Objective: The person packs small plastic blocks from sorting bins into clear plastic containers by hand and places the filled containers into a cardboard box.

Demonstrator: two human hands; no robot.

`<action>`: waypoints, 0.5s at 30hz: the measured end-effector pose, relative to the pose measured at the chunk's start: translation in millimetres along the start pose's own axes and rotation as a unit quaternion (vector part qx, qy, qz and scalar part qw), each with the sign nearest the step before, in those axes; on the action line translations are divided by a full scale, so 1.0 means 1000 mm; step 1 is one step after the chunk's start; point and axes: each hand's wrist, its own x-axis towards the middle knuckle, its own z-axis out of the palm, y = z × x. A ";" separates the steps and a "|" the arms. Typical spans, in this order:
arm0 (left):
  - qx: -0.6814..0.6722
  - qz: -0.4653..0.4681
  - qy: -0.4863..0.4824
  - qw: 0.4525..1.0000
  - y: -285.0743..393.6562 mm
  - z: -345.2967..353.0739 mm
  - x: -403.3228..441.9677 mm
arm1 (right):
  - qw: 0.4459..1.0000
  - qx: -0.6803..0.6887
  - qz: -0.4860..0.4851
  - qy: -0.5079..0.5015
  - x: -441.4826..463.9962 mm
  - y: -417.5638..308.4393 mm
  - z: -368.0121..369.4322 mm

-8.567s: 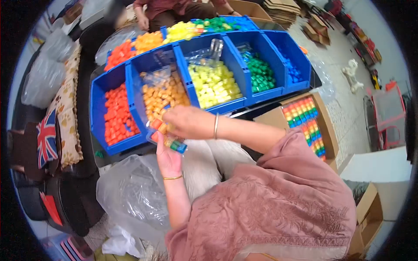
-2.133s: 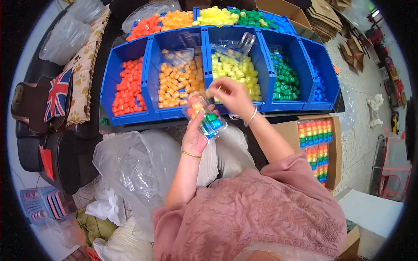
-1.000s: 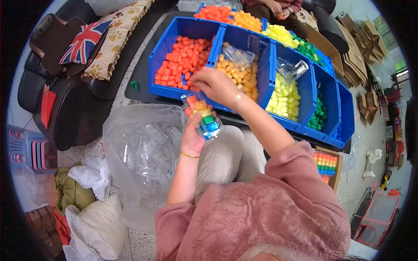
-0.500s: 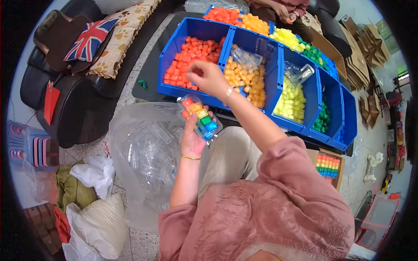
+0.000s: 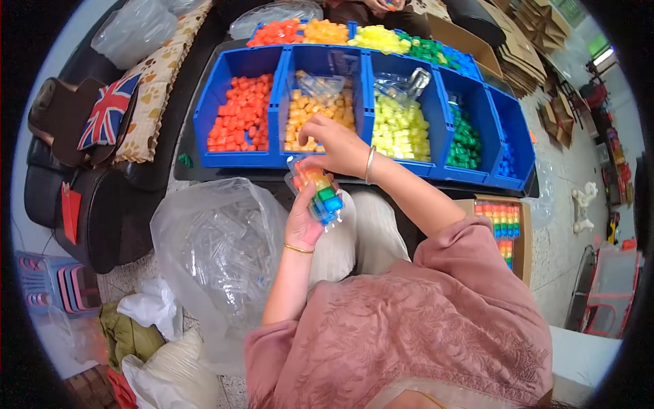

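Observation:
My left hand [image 5: 304, 221] is closed around a clear plastic blister pack [image 5: 293, 165], tilted in front of the bins. Small translucent blocks [image 5: 327, 194] sit in the pack in rows, running from red and orange through yellow and green to blue. Over the pack's upper end is my right hand [image 5: 340, 146], fingers curled and thumb at the red and orange blocks. Whether a block is between those fingers is hidden. Behind the right hand, an orange-block bin [image 5: 320, 112] also holds clear packs; a red-block bin [image 5: 238, 112] stands left of it.
Bins of yellow [image 5: 402, 126], green [image 5: 464, 143] and blue blocks [image 5: 507, 160] continue rightward. A large clear bag [image 5: 218, 266] of empty packs stands at my left. At right, a cardboard box [image 5: 523, 238] holds filled packs. Another person's hands [image 5: 378, 5] show at the top.
My right hand has moved from over the red bin's front edge down to the pack's upper end. The camera view has shifted. My left hand still holds the pack.

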 end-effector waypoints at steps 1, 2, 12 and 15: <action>0.001 -0.005 -0.002 1.000 -0.005 0.005 0.001 | 1.000 -0.002 0.004 0.003 -0.004 0.002 -0.004; -0.015 -0.020 -0.021 0.999 -0.011 0.010 -0.001 | 0.998 0.065 0.017 0.009 -0.007 0.006 -0.007; 0.016 -0.129 -0.057 0.990 -0.085 0.026 0.013 | 0.971 0.153 0.154 0.103 -0.115 0.013 -0.056; 0.064 -0.097 -0.071 0.991 -0.110 0.043 0.022 | 0.918 0.070 0.249 0.300 -0.181 -0.007 -0.066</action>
